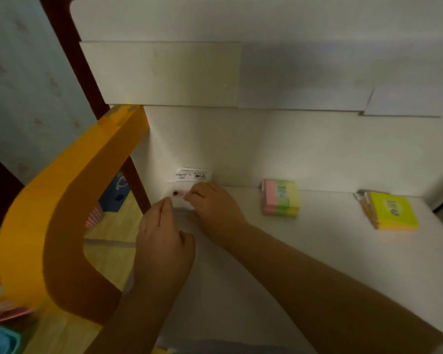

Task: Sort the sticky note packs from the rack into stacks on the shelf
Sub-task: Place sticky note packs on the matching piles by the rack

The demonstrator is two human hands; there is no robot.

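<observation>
A white sticky note pack [177,194] with a pale pink patch lies at the back left corner of the white shelf [317,251]. My left hand [161,241] touches its left edge with straight fingertips. My right hand [212,208] pinches its right side with curled fingers. Behind it a white packaging flap with a barcode label [192,175] stands against the back wall. A pink, green and yellow striped stack [281,197] sits in the shelf's middle. A bright yellow stack [391,214] lies at the right.
A curved orange frame [62,213] rises at the left, close to my left arm. Beneath it are a blue box [115,192], a pink mesh item [94,218] and pink and teal things [0,325] at the lower left. White panels form the wall above.
</observation>
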